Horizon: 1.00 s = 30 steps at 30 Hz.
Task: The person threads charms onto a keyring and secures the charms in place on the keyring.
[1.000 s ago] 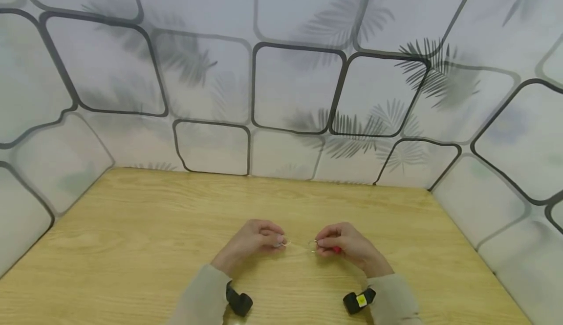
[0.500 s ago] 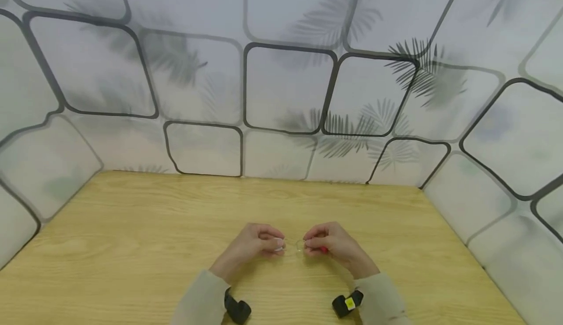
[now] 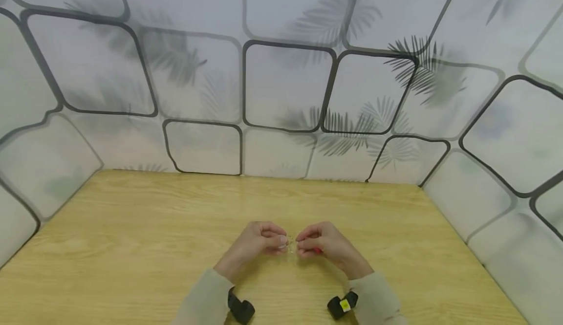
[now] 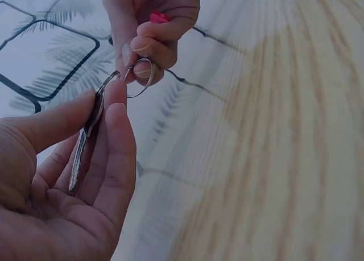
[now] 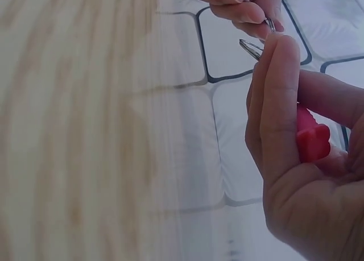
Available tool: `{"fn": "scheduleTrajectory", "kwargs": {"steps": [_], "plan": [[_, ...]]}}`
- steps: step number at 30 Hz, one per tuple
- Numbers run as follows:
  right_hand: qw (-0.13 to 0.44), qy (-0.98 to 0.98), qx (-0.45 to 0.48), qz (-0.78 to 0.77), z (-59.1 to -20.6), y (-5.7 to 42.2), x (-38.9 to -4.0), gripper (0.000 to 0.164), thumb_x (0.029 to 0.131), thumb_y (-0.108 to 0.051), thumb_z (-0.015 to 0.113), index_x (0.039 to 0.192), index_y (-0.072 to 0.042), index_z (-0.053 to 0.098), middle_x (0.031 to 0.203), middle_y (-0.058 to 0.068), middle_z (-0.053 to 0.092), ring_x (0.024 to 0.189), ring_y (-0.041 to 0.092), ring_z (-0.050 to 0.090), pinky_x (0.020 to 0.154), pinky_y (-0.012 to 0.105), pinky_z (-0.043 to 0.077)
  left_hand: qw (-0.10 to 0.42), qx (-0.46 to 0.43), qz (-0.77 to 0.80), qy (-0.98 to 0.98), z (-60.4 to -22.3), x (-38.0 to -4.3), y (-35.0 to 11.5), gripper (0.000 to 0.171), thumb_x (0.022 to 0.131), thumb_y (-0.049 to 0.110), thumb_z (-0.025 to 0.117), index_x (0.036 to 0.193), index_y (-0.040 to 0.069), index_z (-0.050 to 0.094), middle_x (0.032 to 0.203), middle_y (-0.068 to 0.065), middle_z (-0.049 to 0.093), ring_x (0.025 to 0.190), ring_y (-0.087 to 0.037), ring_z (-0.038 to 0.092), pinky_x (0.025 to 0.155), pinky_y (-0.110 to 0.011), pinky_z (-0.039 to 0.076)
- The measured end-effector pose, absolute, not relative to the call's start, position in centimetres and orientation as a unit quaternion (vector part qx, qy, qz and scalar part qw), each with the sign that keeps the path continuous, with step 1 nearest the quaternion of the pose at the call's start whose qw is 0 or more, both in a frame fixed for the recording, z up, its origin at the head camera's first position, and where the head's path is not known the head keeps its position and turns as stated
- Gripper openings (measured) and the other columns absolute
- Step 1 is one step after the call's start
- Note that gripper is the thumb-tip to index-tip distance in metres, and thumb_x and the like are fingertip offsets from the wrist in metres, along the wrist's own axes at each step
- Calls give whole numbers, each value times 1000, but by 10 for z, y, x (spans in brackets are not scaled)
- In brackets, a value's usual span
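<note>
My left hand pinches a metal key between thumb and fingers. At the key's upper end is a thin ring, its top edge beyond the fingertips. Facing it, my right hand pinches a round metal key ring; part of this ring is hidden behind the fingertips. A small red piece with a lobed end sits inside the right palm, largely covered by the fingers. Both hands are raised over the table with their fingertips close together, and the two rings overlap in the left wrist view.
The wooden tabletop spreads beneath both hands. Patterned wall covering rises along its back and both sides. Black wrist cameras are strapped over pale sleeves.
The right hand has moved left toward the left hand, bringing its key ring up to the one on the key. The gap between the hands has narrowed; both grips stay the same.
</note>
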State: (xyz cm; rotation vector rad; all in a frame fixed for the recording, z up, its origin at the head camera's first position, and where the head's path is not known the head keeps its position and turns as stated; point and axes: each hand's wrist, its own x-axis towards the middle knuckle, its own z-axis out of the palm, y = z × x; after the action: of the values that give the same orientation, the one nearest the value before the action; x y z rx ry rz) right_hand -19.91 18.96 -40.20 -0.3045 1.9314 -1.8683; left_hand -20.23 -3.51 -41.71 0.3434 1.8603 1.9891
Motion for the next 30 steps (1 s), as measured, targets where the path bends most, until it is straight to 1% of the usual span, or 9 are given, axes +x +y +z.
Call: {"fn": "scheduleTrajectory", "kwargs": {"steps": [6,16,22,24,27,30], "plan": [[226,693,-103,-677,-403,187,-197,10,93,13,60,99,20,64,79,8,70,71,13,70,68,23,60,202,128,706,666,-418,-200,-34,22,95,0,67,111,-14,64,89,-11,74,82,-20,73,77,-33,62],[203,691,-109,-685,-400,187,-198,11,93,14,58,101,21,60,78,8,69,69,11,69,66,21,60,197,137,707,665,-419,-202,-34,22,96,-1,66,112,-15,63,87,-11,74,83,-23,74,75,-33,62],[190,681,-101,-700,-402,188,-198,8,94,15,57,100,16,61,78,6,68,70,9,68,67,20,59,195,125,707,668,-421,-200,-34,21,95,-3,66,111,-16,63,88,-11,74,82,-24,74,73,-30,62],[184,678,-102,-704,-402,188,-198,7,93,14,58,99,16,60,78,5,67,70,9,68,66,20,59,195,122,707,668,-422,-200,-34,21,95,-3,66,111,-16,64,88,-11,74,82,-23,74,72,-30,62],[172,672,-105,-713,-403,187,-199,5,93,14,59,94,9,61,78,5,66,69,9,68,66,20,59,198,119,708,667,-422,-200,-33,21,95,-3,66,111,-17,63,88,-12,74,81,-22,74,73,-31,62],[162,663,-111,-723,-402,186,-200,13,93,14,58,88,2,62,78,4,65,68,9,67,66,20,59,197,117,708,668,-422,-202,-33,21,95,-3,67,111,-16,64,88,-12,74,80,-20,73,73,-32,62]]}}
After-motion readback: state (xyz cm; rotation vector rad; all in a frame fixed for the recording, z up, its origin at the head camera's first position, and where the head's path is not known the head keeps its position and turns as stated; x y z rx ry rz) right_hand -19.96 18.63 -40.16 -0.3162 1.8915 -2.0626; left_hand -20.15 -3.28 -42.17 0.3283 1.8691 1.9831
